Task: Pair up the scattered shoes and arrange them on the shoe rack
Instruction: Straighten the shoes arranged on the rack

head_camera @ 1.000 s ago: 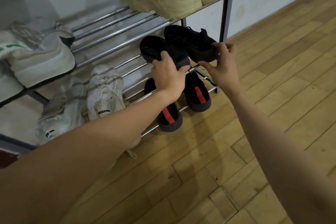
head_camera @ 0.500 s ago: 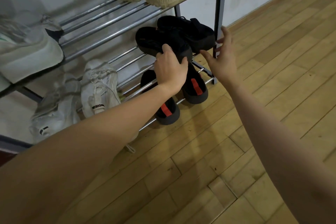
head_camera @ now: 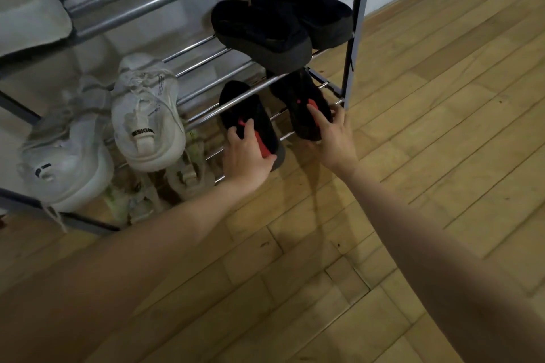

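hands were both down at the lowest tier of the chrome-barred metal shoe rack [head_camera: 165, 0] with dark side posts. left hand [head_camera: 246, 156] gripped the heel of a black knit shoe with a red heel tab [head_camera: 247, 118], fingers curled over the heel's collar and thumb against the red strip at the back; the shoe lay toe-in on the bars, its heel hanging a little past the front bar toward the wrist. right hand [head_camera: 334, 138] rested on the matching black knit shoe with a red tab [head_camera: 303, 103], its forefinger stretched along the red strip and the other fingers bent around the heel's far side, near the rack's corner post; whether it truly clasped the shoe or only touched it could not be told. the two shoes lay side by side, apart, each just beyond its own hand. directly above the hands, on the next tier, sat a pair of black chunky-soled suede shoes [head_camera: 265, 32], touching each other, heels outward. beyond the left hand's outer side, a pair of white lace-up sneakers [head_camera: 147, 124] stood on the same low tier, heels outward, one marked with a black printed heel tab. beneath them, on the pale wooden plank floor [head_camera: 413, 156], lay pale strapped sandals [head_camera: 182, 177], partly hidden by the sneakers.
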A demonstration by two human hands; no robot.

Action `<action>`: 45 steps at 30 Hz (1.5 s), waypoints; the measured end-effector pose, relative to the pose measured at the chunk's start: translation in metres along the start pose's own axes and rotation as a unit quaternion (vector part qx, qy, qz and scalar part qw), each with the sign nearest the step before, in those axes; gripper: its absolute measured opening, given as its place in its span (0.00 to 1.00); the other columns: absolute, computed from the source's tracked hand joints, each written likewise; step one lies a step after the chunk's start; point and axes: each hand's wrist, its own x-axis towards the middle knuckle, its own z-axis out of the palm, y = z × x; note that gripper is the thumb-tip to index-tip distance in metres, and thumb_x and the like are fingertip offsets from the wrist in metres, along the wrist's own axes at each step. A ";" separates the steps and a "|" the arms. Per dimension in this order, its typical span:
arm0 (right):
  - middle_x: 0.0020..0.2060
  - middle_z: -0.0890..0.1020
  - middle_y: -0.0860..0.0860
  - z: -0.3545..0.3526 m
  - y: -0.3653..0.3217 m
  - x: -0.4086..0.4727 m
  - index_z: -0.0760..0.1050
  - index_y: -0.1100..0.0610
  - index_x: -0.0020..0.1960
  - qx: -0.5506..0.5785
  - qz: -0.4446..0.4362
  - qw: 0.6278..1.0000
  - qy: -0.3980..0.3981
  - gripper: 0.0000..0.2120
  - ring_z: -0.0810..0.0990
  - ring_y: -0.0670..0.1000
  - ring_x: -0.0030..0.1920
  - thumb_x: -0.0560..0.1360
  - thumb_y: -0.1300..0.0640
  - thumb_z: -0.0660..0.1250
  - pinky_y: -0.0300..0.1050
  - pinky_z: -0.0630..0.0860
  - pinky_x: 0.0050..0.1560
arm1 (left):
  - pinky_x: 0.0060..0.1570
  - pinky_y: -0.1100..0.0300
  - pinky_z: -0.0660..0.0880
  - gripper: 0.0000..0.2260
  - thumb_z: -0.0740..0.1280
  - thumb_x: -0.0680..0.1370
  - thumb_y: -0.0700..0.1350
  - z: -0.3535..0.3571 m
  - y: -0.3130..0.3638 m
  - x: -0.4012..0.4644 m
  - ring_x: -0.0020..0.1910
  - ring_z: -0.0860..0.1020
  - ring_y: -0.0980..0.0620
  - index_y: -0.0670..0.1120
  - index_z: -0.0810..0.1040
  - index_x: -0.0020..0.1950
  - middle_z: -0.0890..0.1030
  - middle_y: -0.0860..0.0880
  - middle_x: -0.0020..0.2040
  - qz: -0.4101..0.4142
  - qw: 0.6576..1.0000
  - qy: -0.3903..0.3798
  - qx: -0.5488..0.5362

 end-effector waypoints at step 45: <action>0.71 0.65 0.57 -0.012 0.031 0.040 0.70 0.55 0.72 0.032 0.041 0.997 0.059 0.25 0.62 0.58 0.73 0.76 0.66 0.66 0.51 0.67 0.70 | 0.34 0.65 0.68 0.07 0.72 0.73 0.40 0.027 0.015 0.023 0.40 0.73 0.52 0.39 0.76 0.43 0.75 0.49 0.40 0.026 0.989 0.047 -0.136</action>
